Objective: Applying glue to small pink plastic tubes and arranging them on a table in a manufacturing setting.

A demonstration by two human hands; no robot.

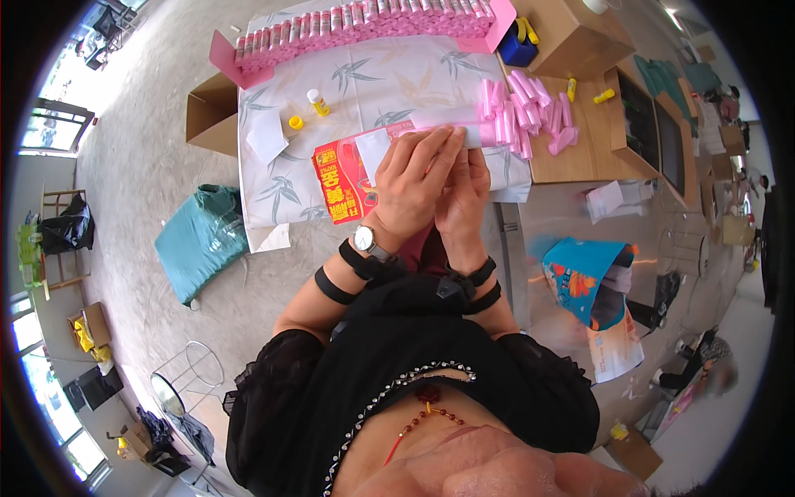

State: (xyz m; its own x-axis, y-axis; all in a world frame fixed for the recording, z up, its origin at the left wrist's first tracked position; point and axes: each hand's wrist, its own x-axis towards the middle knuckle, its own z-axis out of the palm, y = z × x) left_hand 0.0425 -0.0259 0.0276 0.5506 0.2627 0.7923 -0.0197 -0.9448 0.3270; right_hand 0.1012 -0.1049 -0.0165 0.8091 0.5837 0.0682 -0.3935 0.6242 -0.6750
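Observation:
My two hands meet at the near side of the covered table. My left hand (411, 176), with a watch on its wrist, has its fingers bent over a pink roll (485, 136) with a pale paper around it. Close against it, my right hand (465, 192) curls its fingers at the roll's near side; its fingertips are partly hidden. Beneath the left hand lies a red and yellow printed sheet (334, 186). Farther left stand an uncapped yellow glue stick (319, 105) and its yellow cap (296, 123), beside a white paper (266, 136).
Loose pink rolls (522, 108) are heaped to the right. A pink box (225, 56) full of labelled rolls spans the far edge. A blue holder (517, 50) and a cardboard box (580, 37) stand at far right. A green bundle (203, 240) lies left of the table.

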